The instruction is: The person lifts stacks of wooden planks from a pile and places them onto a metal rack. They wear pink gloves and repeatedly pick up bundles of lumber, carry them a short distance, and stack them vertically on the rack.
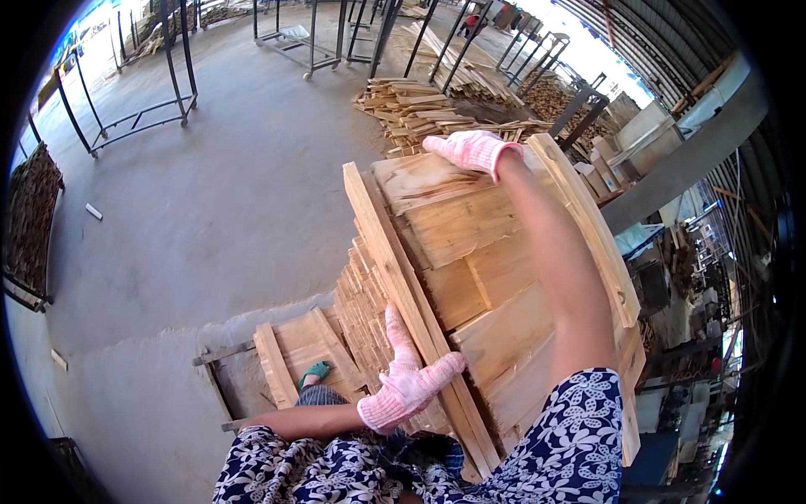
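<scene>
A tall stack of wooden boards (470, 227) rises in front of me, its layers showing down the left side. Along the top's left edge lies a long wooden strip (395, 273); a second strip (579, 218) runs along the right edge. My left hand (407, 388), in a pink-and-white knitted glove, rests against the left strip, with forefinger and thumb spread wide apart. At the far end of the stack, my right hand (470, 153), gloved alike, lies on the boards' edge with its fingers stretched out to the left. Its fingertips are partly hidden.
Lower boards (294, 340) lie on a metal frame (220, 382) at left, near a foot in a green shoe (317, 370). Piled wood offcuts (420, 113) lie beyond the stack. Dark metal racks (138, 118) stand on the concrete floor (218, 227). A grey beam (688, 160) crosses at right.
</scene>
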Available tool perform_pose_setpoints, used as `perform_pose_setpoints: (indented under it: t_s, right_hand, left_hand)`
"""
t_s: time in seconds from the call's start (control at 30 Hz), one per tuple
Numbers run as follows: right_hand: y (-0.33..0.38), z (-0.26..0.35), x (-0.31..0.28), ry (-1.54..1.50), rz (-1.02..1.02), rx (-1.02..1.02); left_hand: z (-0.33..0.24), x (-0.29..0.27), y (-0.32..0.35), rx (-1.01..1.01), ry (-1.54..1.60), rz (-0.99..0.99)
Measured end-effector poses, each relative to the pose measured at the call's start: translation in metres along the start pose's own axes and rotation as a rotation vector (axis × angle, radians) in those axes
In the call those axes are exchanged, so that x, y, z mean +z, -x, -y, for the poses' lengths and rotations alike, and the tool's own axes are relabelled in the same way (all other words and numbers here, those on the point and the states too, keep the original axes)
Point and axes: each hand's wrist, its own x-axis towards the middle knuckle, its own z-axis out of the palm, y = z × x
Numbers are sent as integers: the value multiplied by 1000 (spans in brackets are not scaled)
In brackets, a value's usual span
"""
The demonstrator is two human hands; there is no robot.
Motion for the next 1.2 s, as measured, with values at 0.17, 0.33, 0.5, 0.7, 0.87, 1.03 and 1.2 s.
perform_pose_setpoints:
  t_s: [0.17, 0.33, 0.5, 0.7, 0.87, 1.03, 1.2]
  right_hand:
    - [8, -8, -1, 49, -70, -171]
    - [15, 3, -4, 112, -41, -65]
    - [20, -2, -1, 366, -64, -251]
    - [16, -7, 5, 214, -117, -231]
    - [2, -21, 15, 274, -166, -287]
    - [8, -12, 28, 202, -293, -174]
    - [101, 26, 38, -248, -491, -22]
  left_hand:
    - [-25, -20, -12, -32, 17, -67]
    - [-16, -12, -47, -103, -94, -25]
    - [-12, -15, -47, -61, -105, -27]
    - [-36, -24, -39, 47, 158, -56]
    - [-12, -12, -62, 15, -124, -43]
    - [-5, -15, -64, 8, -100, -68]
    - [-66, -26, -41, 89, -28, -79]
